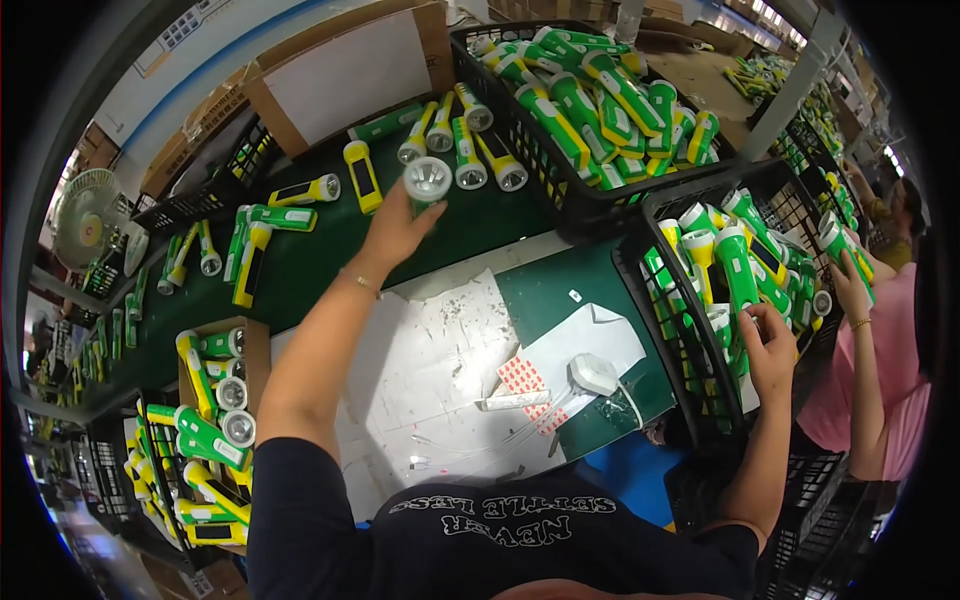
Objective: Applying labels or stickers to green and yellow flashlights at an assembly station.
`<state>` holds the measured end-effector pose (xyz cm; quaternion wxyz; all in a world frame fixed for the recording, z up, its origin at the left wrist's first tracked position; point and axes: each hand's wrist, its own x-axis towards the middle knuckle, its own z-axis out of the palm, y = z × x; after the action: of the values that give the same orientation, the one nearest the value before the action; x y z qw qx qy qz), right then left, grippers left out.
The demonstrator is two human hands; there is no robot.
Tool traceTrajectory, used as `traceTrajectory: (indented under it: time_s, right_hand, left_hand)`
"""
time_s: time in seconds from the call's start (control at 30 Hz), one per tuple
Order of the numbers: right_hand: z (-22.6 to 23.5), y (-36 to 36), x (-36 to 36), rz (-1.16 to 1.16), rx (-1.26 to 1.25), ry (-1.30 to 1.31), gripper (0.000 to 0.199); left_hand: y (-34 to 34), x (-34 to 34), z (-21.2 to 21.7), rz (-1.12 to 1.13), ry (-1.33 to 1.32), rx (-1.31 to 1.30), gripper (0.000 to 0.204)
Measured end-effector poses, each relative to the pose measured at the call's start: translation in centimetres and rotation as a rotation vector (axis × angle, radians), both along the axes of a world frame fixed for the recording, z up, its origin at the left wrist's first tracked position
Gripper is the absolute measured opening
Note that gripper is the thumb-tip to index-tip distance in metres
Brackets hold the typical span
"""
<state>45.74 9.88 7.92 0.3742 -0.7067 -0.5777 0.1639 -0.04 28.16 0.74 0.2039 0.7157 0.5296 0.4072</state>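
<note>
On the green desk (470, 225) ahead of us, our left hand (395, 230) is stretched out and closed around a green flashlight (427, 183), which it holds with the round silver reflector head turned up toward us. Just beyond it a loose row of flashlights (470, 140) lies on the desk, some green and some yellow, their heads pointing our way. A yellow flashlight (362, 175) lies to the left of the held one, apart from it.

Our right hand (770, 345) reaches into the near black crate (665, 300) at our right, fingers curled among the green and yellow flashlights (735, 260) packed there; we cannot tell whether it has actually gripped one. A second, far black crate (530, 150), also full of flashlights, sits farther back and touches the first at the corner.

Directly before us lies a white sheet (430, 370) on the desk, with a small sheet of red stickers (522, 378) and a white tape dispenser (595, 375) beside each other on it. At our left an open cardboard box (255, 345) holds more flashlights. Another person in a pink top (900, 380) stands at the right edge, with a hand (850, 290) at the near crate's far side.
</note>
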Motion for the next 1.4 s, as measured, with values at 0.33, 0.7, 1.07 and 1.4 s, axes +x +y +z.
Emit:
traceTrajectory:
  time_s: [0.33, 0.7, 1.07, 1.4]
  right_hand:
    - [1.7, -3.4, -12.3, 0.565, -0.032, -0.054, 0.009]
    - [-2.7, -6.3, -26.8, 0.999, -0.038, 0.060, 0.015]
    - [-5.9, -4.6, -30.5, 0.955, 0.208, -0.332, 0.009]
    - [-6.2, -7.1, -29.7, 1.386, 0.301, -0.359, 0.018]
  left_hand:
    - [-19.6, 0.0, -3.5, -0.096, -1.511, -0.865, 0.038]
    - [-23.8, -1.3, -4.9, -0.140, -1.690, -0.807, 0.038]
    - [-23.4, -1.5, -3.3, -0.103, -1.383, -0.620, 0.032]
    - [-23.6, -1.8, -5.0, -0.016, -1.321, -0.520, 0.052]
